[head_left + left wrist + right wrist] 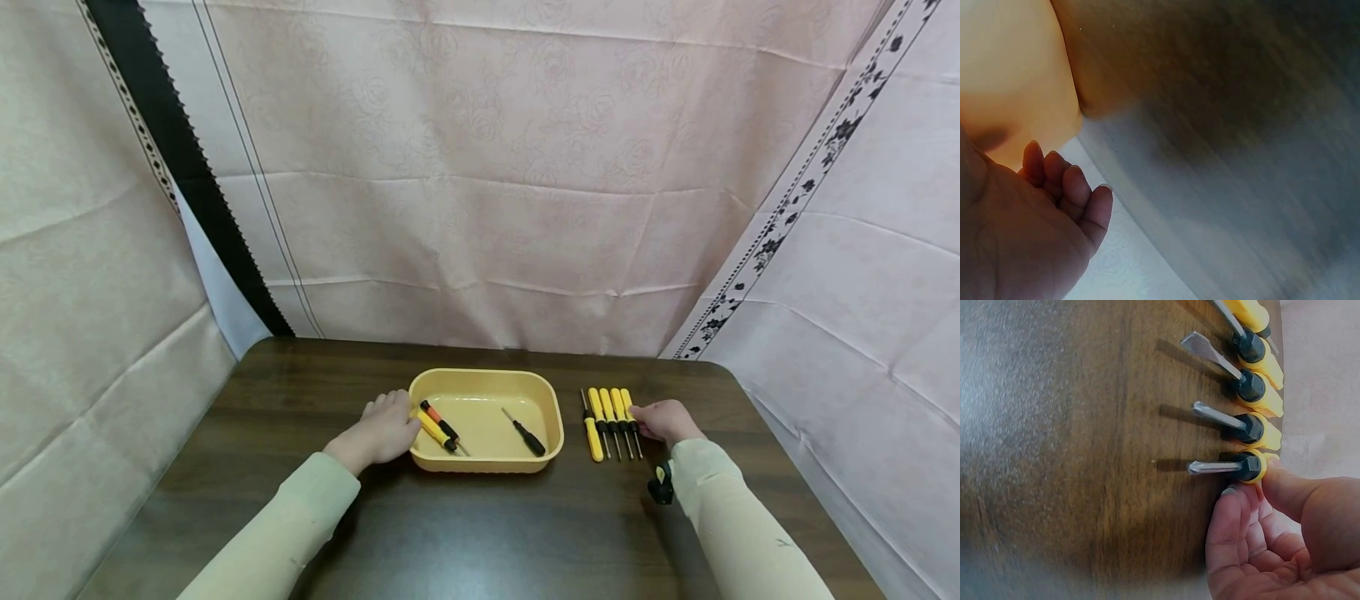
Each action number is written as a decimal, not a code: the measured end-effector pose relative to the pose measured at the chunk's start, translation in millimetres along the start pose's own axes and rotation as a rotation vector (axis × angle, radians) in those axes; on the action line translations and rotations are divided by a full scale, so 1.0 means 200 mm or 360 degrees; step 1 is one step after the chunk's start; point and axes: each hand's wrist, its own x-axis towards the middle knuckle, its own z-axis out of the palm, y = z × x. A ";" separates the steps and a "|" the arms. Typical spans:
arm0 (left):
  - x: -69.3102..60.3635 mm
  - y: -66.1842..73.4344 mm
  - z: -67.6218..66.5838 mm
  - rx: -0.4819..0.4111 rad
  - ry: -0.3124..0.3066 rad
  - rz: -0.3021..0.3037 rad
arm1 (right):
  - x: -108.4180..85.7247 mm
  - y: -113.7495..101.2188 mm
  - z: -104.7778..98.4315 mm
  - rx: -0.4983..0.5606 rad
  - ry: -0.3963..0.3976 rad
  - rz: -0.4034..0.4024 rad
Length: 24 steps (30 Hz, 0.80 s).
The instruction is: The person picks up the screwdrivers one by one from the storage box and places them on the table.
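My right hand (667, 421) is at the right end of a row of yellow-and-black screwdrivers on the table. Its thumb and fingers pinch the handle of the end screwdriver (1254, 466), whose metal tip points toward me. Beside it lies a flat-bladed screwdriver (1251, 385) among others with the same handles. My left hand (382, 427) rests at the left rim of a yellow tray (480, 465), fingers loosely bent in the left wrist view; its thumb is hidden there. Inside the tray lie a yellow screwdriver (433, 429), a red-and-black one (438, 419) and a black-handled one (529, 437).
The leftmost screwdriver (594, 437) of the row lies the other way round, handle toward me. A dark wooden table (480, 533) carries everything. Pale patterned cloth (480, 208) hangs behind it and at both sides. A black object (661, 483) sits by my right wrist.
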 end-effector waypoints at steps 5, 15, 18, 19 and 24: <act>0.00 0.00 -0.01 0.0000 0.0000 -0.0007 | -0.01 0.00 -0.01 -0.0028 0.0008 -0.0031; 0.01 0.00 0.00 -0.0005 -0.0007 -0.0001 | -0.05 0.02 -0.03 0.0038 0.0081 -0.0272; 0.01 0.00 0.00 0.0004 -0.0003 0.0004 | -0.10 -0.04 -0.02 0.0031 0.0116 -0.0388; 0.01 0.00 0.00 0.0006 -0.0005 0.0003 | -0.12 -0.07 -0.01 0.0027 0.0119 -0.0406; 0.00 0.00 0.00 0.0009 -0.0003 0.0006 | -0.21 -0.23 0.05 0.0069 0.0065 -0.0511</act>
